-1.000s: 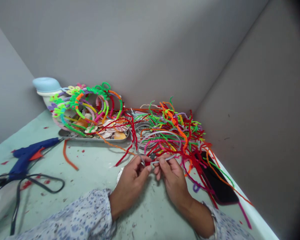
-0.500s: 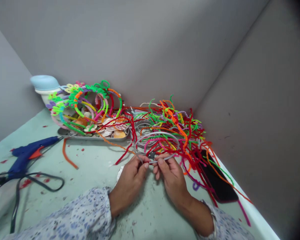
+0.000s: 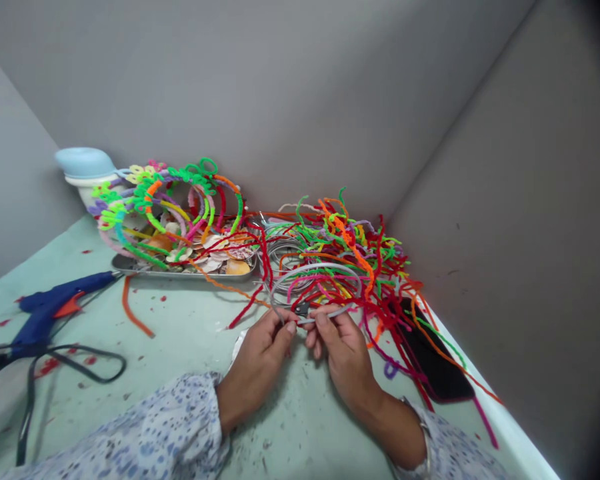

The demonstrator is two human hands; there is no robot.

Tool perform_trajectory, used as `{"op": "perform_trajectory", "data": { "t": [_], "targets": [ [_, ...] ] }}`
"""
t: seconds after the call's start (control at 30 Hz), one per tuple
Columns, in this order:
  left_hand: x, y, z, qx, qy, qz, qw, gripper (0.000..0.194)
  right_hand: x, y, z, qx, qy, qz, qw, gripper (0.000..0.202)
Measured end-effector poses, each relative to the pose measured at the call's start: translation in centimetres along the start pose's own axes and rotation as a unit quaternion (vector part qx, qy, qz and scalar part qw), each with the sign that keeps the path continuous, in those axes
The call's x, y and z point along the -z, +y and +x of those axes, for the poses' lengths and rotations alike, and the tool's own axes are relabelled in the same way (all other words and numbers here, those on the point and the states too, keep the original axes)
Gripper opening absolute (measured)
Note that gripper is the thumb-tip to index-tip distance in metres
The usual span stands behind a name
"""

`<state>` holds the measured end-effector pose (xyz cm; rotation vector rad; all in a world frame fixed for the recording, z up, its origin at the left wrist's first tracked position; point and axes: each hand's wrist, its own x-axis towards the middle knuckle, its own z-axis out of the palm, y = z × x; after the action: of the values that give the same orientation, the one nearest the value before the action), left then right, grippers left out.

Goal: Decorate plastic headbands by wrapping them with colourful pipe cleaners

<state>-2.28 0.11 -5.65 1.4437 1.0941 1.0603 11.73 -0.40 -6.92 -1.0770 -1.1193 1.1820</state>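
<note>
Between my two hands is a thin grey hoop, its far curve rising over the pile of pipe cleaners. My left hand is closed, pinching the hoop's near left part between thumb and fingers. On the near right part, my right hand pinches the same hoop, thumb on top. A short stretch of the hoop shows between the fingertips. Just beyond the fingers lies a small black tool, mostly hidden. Coiled grey wire sits behind the hoop.
Colourful pipe cleaners are heaped at the back right, some over a black phone. Pipe-cleaner-wrapped hoops rest on a metal tray of shells. A blue glue gun with its cable lies left, before a blue-lidded bottle.
The view has shifted very slightly, moving the tray and glue gun a little left in the picture. Both hands keep their pinch on the hoop, almost unmoved.
</note>
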Motion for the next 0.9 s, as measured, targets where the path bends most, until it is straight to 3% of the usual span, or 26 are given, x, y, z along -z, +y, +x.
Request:
{"op": "perform_trajectory", "data": {
  "t": [0.67, 0.9],
  "targets": [
    [0.32, -0.19, -0.09, 0.016, -0.034, 0.041, 0.998, 0.024, -0.08, -0.13, 0.25, -0.026, 0.012, 0.001, 1.000, 0.026],
    [0.28, -0.07, 0.00, 0.004, 0.000, 0.026, 1.000, 0.020, -0.13, 0.02, 0.32, -0.038, 0.002, -0.030, 0.999, 0.029]
  ]
}}
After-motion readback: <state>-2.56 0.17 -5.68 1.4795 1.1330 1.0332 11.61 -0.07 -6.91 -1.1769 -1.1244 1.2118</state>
